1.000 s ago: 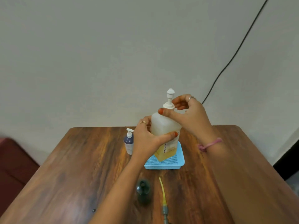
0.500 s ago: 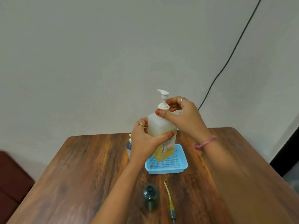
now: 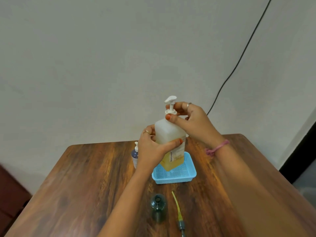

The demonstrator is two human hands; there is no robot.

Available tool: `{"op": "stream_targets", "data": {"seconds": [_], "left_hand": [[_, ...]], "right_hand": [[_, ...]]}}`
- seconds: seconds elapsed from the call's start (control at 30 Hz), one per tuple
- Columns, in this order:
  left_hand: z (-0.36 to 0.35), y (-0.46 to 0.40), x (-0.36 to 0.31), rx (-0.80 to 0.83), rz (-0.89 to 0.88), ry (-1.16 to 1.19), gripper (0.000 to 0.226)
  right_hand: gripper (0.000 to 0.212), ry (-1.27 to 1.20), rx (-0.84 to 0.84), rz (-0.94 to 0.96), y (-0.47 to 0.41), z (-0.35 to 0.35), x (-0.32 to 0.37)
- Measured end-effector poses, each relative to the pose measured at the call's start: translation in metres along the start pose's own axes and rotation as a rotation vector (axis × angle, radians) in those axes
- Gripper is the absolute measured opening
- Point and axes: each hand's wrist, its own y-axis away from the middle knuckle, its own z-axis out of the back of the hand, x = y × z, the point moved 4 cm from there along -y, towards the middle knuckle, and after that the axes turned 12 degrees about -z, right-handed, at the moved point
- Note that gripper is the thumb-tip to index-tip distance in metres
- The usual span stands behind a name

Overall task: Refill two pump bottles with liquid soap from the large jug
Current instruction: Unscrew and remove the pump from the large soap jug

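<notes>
Right hand: the right hand [image 3: 191, 120] pinches the white pump collar [image 3: 170, 111] at the neck of the large jug [image 3: 171, 142], thumb in front and fingers curled behind; it looks set for twisting the pump loose
Left hand: the left hand [image 3: 152, 149] wraps round the jug's body, thumb across the front face, fingers behind; it steadies the jug upright
Jug: stands in the blue basket [image 3: 174, 175], or is held just above its floor, I cannot tell which; yellow soap fills only its lower part; the upper part is cloudy and pale
What has changed: the pump head [image 3: 170, 99] has turned over the last second, its nozzle swinging round from one picture to the next while the left hand's grip on the body has not shifted; I judge the pump is being unscrewed and is not yet off
Meaning for the task: pouring cannot start until the pump comes out; both refills are ahead
Near the jug: a dark green bottle [image 3: 158, 208] stands open in front of the basket on the tabletop [image 3: 89, 182]; its pump [image 3: 178, 212] with a yellow tube lies just right of it; a purple pump bottle [image 3: 135, 155] stands left of the jug, pump on, half hidden by the left hand
</notes>
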Motion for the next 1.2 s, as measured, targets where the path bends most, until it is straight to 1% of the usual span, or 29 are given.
{"op": "stream_targets", "data": {"seconds": [0.07,0.1,0.13,0.17,0.23,0.3,0.33,0.37,0.43,0.5,0.53,0.57,0.6,0.67,0.7,0.73,0.77,0.8,0.83,0.87,0.9,0.93,0.97,1.0,1.07,1.1,1.13,1.2], "left_hand": [[0.001,0.000,0.001,-0.003,0.011,0.011,0.081],[0.003,-0.001,0.001,-0.004,0.010,0.009,0.082],[0.004,-0.001,0.001,-0.006,0.006,0.001,0.082],[0.004,-0.001,0.000,-0.006,-0.003,-0.012,0.083],[0.004,-0.001,0.000,0.008,-0.018,-0.035,0.082],[0.003,0.000,-0.001,0.021,-0.015,-0.024,0.080],[0.003,0.000,-0.001,0.021,-0.007,-0.012,0.079],[0.003,-0.001,-0.001,0.019,0.002,0.001,0.077],[0.005,-0.002,0.000,0.015,0.019,0.030,0.072],[0.007,-0.003,0.000,0.017,0.029,0.048,0.074],[0.008,-0.003,0.001,0.017,0.034,0.052,0.076],[0.009,-0.004,0.000,0.018,0.031,0.050,0.077],[0.009,-0.004,0.000,0.024,0.025,0.041,0.076],[0.007,-0.003,-0.002,0.048,0.010,0.021,0.070],[0.006,-0.003,-0.002,0.060,0.007,0.020,0.069],[0.005,-0.003,-0.004,0.067,0.009,0.030,0.068],[0.004,-0.002,-0.004,0.069,0.015,0.045,0.067],[0.004,-0.003,-0.003,0.067,0.022,0.064,0.067],[0.004,-0.003,-0.004,0.066,0.028,0.080,0.068],[0.005,-0.003,-0.004,0.068,0.031,0.086,0.068],[0.005,-0.003,-0.004,0.072,0.029,0.083,0.069],[0.004,-0.003,-0.004,0.077,0.026,0.075,0.069],[0.004,-0.003,-0.004,0.081,0.022,0.067,0.069],[0.003,-0.003,-0.003,0.084,0.016,0.060,0.070],[0.003,-0.004,-0.003,0.090,0.011,0.057,0.072],[0.002,-0.004,-0.002,0.094,0.012,0.056,0.073],[0.001,-0.004,-0.001,0.098,0.015,0.057,0.073],[-0.001,-0.003,0.000,0.103,0.021,0.061,0.076]], "right_hand": [[0.028,-0.138,0.135,-0.021,0.001,0.002,-0.002],[0.031,-0.196,0.174,-0.043,0.001,0.003,-0.003],[0.035,-0.197,0.177,-0.050,0.001,0.004,-0.003],[0.039,-0.137,0.132,-0.039,0.001,0.005,-0.002],[0.047,-0.001,-0.027,0.001,0.004,0.004,0.000],[0.045,0.022,-0.173,0.027,0.006,0.002,0.001],[0.041,0.019,-0.194,0.030,0.006,0.000,0.000],[0.036,0.011,-0.173,0.028,0.005,-0.002,-0.001],[0.028,-0.043,-0.030,0.015,0.003,-0.006,-0.002],[0.027,-0.187,0.090,-0.009,0.003,-0.005,-0.006],[0.026,-0.244,0.101,-0.015,0.004,-0.003,-0.006],[0.026,-0.268,0.086,-0.014,0.004,-0.003,-0.006],[0.029,-0.237,0.048,-0.007,0.004,-0.003,-0.006],[0.045,-0.069,-0.084,0.018,0.004,-0.004,-0.004],[0.048,0.012,-0.152,0.038,0.005,-0.005,-0.002],[0.046,0.067,-0.196,0.053,0.006,-0.006,0.000],[0.039,0.076,-0.188,0.055,0.005,-0.007,0.000],[0.033,0.016,-0.121,0.033,0.003,-0.008,0.000],[0.033,-0.104,-0.013,-0.014,0.002,-0.010,0.000],[0.037,-0.222,0.098,-0.064,0.002,-0.010,-0.001],[0.043,-0.289,0.178,-0.099,0.001,-0.009,-0.001],[0.048,-0.246,0.199,-0.104,0.001,-0.007,0.000],[0.051,-0.153,0.182,-0.089,0.000,-0.006,0.001],[0.052,-0.054,0.131,-0.066,0.000,-0.005,0.002],[0.056,0.058,-0.041,-0.044,0.000,-0.002,0.003],[0.056,0.064,-0.112,-0.046,0.000,-0.001,0.003],[0.052,0.042,-0.136,-0.054,0.000,0.000,0.002],[0.044,-0.083,-0.059,-0.101,0.000,0.000,0.000]]}}
